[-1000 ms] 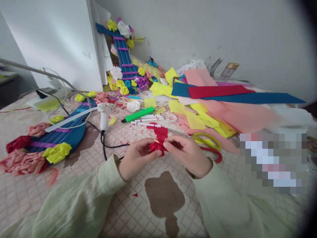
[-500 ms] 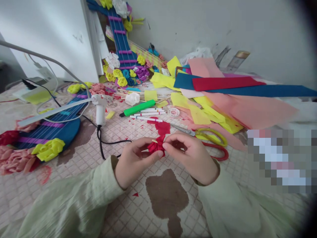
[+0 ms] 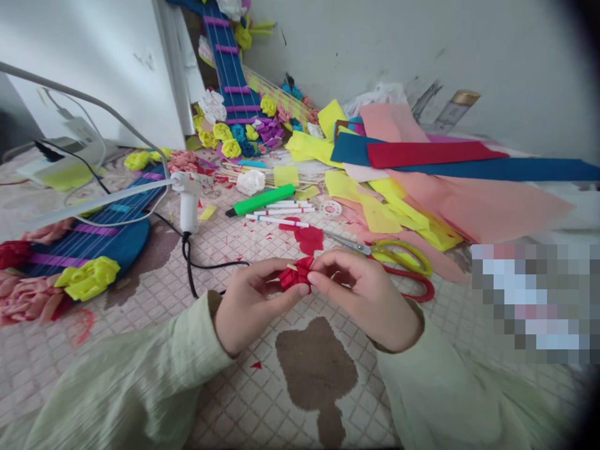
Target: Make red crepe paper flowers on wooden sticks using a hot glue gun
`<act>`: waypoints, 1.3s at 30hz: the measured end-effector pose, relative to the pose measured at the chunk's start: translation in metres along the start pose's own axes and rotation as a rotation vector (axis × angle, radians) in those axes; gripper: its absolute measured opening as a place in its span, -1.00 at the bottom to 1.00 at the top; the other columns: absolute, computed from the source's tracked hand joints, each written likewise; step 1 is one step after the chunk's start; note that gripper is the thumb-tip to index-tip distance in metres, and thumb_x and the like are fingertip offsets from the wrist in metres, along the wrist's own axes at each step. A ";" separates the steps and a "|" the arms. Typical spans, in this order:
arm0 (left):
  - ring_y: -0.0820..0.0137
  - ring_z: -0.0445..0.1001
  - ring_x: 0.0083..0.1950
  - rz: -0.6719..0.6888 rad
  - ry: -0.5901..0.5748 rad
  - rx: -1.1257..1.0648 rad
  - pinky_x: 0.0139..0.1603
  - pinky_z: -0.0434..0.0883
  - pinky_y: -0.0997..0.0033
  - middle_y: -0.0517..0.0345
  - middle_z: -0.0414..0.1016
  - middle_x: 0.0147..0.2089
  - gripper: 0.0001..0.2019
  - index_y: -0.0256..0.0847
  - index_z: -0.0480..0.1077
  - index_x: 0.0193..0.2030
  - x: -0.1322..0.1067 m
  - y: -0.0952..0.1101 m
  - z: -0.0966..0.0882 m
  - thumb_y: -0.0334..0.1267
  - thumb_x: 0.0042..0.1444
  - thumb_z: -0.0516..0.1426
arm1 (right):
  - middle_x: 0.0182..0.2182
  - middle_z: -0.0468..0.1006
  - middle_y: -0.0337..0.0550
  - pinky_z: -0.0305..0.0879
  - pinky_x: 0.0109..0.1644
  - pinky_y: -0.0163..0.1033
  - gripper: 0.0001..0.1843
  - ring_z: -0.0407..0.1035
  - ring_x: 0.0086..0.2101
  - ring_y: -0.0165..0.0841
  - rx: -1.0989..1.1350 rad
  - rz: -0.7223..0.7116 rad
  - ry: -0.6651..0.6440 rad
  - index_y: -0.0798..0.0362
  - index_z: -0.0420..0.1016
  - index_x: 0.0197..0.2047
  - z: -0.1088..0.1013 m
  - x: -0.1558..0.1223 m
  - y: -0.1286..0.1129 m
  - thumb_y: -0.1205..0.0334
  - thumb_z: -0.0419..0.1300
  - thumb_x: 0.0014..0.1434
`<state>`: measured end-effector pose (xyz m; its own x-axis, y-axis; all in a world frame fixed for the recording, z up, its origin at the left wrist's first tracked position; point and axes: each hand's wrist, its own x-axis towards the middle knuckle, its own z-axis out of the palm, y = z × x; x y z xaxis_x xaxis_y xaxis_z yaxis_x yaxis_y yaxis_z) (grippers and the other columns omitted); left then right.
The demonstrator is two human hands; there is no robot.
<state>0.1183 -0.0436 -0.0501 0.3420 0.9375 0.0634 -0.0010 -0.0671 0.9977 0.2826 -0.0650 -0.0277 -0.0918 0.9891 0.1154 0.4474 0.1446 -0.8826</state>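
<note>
A small red crepe paper flower (image 3: 295,275) with a pale bit at its top is held between both hands, above the table. My left hand (image 3: 257,297) grips it from the left, thumb at its lower front. On its right side, my right hand (image 3: 354,284) pinches the red paper between thumb and forefinger; the other fingers are curled and partly hidden. Just beyond the hands lie a red paper scrap (image 3: 309,239) and a pair of scissors (image 3: 407,256) with yellow and red handles.
A green marker (image 3: 262,200), white pens (image 3: 281,220) and a tape roll (image 3: 330,209) lie ahead. To the left are a glue gun (image 3: 189,209) with its black cord and a blue paper guitar (image 3: 107,228). Coloured paper sheets (image 3: 431,156) are heaped at the right.
Both hands stay on the red flower, with its folds shifted slightly at the right-hand fingertips. The whole view has moved a little.
</note>
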 end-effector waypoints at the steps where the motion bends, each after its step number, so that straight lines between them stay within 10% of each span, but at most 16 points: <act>1: 0.40 0.51 -0.34 0.009 0.000 0.001 -0.25 0.52 0.39 0.11 0.57 -0.35 -0.82 -0.26 0.50 -0.31 0.000 0.000 0.000 -0.36 -0.13 0.26 | -0.45 0.47 -0.23 0.28 -0.39 -0.33 -0.94 0.35 -0.43 -0.42 0.005 0.004 0.001 0.05 0.38 -0.44 0.000 0.000 0.000 0.28 0.15 0.05; 39: 0.42 0.52 -0.36 -0.012 0.056 -0.106 -0.31 0.51 0.47 0.15 0.59 -0.37 -0.82 -0.23 0.50 -0.34 -0.001 0.009 -0.001 -0.42 -0.18 0.27 | -0.39 0.57 -0.23 0.32 -0.37 -0.34 -0.88 0.42 -0.38 -0.40 -0.123 -0.061 0.007 0.04 0.49 -0.35 -0.004 -0.004 -0.001 0.24 0.13 0.12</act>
<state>0.1170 -0.0443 -0.0415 0.2899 0.9558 0.0500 -0.0980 -0.0223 0.9949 0.2861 -0.0693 -0.0252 -0.1166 0.9784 0.1707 0.5468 0.2067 -0.8114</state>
